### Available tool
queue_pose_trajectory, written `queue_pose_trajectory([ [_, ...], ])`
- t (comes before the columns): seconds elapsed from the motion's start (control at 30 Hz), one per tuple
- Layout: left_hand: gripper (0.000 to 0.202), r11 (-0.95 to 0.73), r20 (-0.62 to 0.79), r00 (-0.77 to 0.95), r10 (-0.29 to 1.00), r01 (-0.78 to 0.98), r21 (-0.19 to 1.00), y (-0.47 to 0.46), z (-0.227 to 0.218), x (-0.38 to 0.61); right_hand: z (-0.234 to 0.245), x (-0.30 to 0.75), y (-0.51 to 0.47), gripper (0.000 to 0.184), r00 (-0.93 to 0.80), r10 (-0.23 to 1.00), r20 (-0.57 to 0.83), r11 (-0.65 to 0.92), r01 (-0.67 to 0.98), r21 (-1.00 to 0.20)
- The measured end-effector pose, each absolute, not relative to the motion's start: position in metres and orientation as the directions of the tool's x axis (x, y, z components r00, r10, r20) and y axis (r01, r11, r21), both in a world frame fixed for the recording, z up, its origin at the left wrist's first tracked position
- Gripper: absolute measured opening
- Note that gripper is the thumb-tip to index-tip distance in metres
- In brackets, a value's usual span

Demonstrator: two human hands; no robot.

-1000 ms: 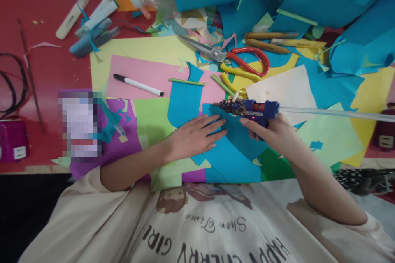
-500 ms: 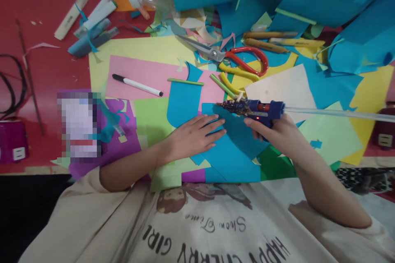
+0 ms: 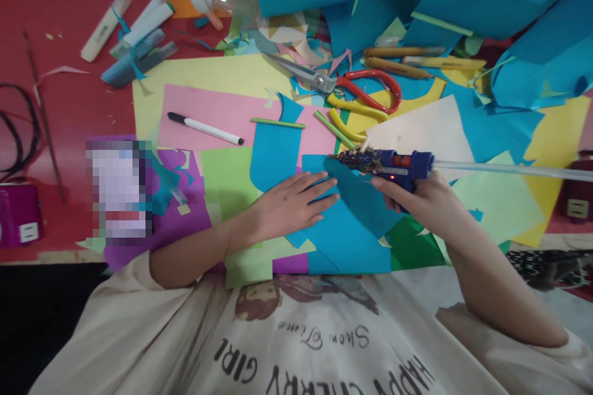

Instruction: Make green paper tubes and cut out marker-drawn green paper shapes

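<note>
On the cluttered tabletop [image 3: 69, 105] I'm pressing the blue sheet [image 3: 352, 222] flat with my left hand [image 3: 290, 203] — its grip spread open, holding nothing. My right hand [image 3: 421, 200] is keeping a closed grip on the glue gun [image 3: 398, 165], which is sliding rightward along the sheet's upper edge.

Blue glue gun [image 3: 393, 166] held level, red light lit, crusted nozzle pointing left, tip just over the upper edge of the blue paper sheet [image 3: 352, 222]; clear glue stick [image 3: 509, 170] jutting rightward from its rear. Sheet lying flat.
</note>
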State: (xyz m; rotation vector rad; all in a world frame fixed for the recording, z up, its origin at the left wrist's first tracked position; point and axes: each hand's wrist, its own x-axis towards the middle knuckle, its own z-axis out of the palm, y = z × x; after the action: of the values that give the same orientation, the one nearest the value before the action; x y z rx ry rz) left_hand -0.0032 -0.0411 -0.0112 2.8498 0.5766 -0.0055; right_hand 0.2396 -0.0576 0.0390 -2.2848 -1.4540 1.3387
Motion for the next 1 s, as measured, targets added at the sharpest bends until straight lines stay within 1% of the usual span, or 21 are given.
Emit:
queue_pose_trajectory([
  [0.2, 0.043, -0.899, -0.045, 0.925, 0.378, 0.378, 0.221, -0.0408, -0.0092, -0.0029, 0.0442, 0.2407, -0.0557, 0.054, 0.153, 0.761, -0.63, -0.539, 0.69, -0.484],
  [0.5, 0.043, -0.9, -0.07, 0.924, 0.375, 0.381, 0.212, -0.0408, -0.0108, -0.0024, 0.0461, 0.2437, -0.0565, 0.053, 0.123, 0.766, -0.631, -0.528, 0.681, -0.508],
  [0.67, 0.043, -0.903, -0.061, 0.926, 0.373, 0.377, 0.208, -0.0403, -0.0097, -0.0024, 0.0469, 0.2461, -0.0562, 0.053, 0.107, 0.745, -0.658, -0.53, 0.693, -0.488],
  [1.0, 0.043, -0.902, -0.063, 0.926, 0.372, 0.377, 0.209, -0.0404, -0.0094, -0.0027, 0.044, 0.248, -0.0589, 0.054, 0.105, 0.758, -0.644, -0.523, 0.688, -0.503],
])
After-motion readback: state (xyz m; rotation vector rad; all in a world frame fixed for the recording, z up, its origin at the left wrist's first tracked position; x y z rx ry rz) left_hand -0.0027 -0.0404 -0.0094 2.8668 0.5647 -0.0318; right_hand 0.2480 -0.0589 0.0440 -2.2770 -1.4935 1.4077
